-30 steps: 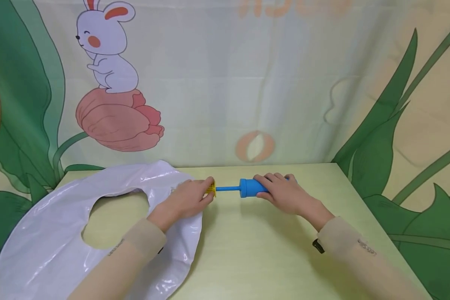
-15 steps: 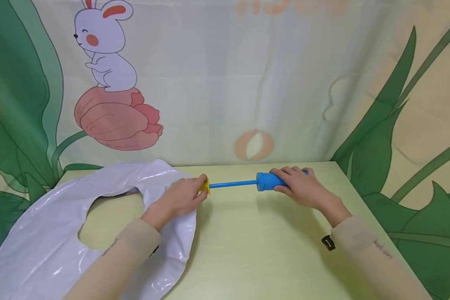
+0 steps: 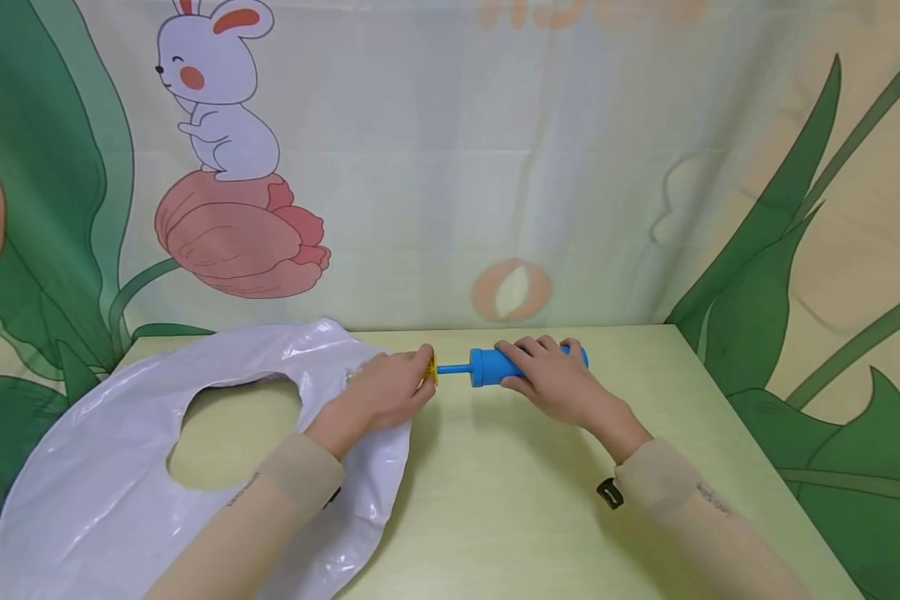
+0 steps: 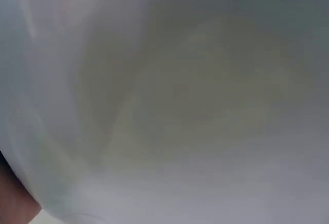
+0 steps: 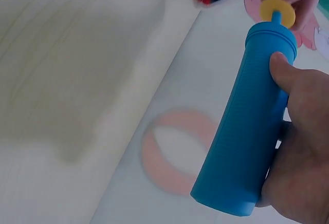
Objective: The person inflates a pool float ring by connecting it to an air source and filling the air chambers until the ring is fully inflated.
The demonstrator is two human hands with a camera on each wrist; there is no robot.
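A blue hand air pump (image 3: 487, 367) is held level over the table in the head view. My right hand (image 3: 562, 379) wraps round its thick ribbed barrel, thumb along the side in the right wrist view. From the barrel a short stretch of thin blue rod (image 3: 453, 369) runs left to a yellow flanged end (image 3: 433, 370). My left hand (image 3: 390, 387) grips that yellow end, beside the edge of a white, partly filled inflatable ring (image 3: 82, 467). The left hand hides where pump and ring meet. Blurred pale plastic (image 4: 205, 172) fills the left wrist view.
The ring lies over the left part of the pale green table (image 3: 495, 517). A printed cloth backdrop (image 3: 420, 167) with a rabbit and flowers stands behind the table's back edge. A small black device (image 3: 610, 493) shows at my right sleeve.
My right hand drew the barrel right, baring more rod, then pushed it back left, so less rod shows now. The left hand and ring edge shifted slightly left, then right again.
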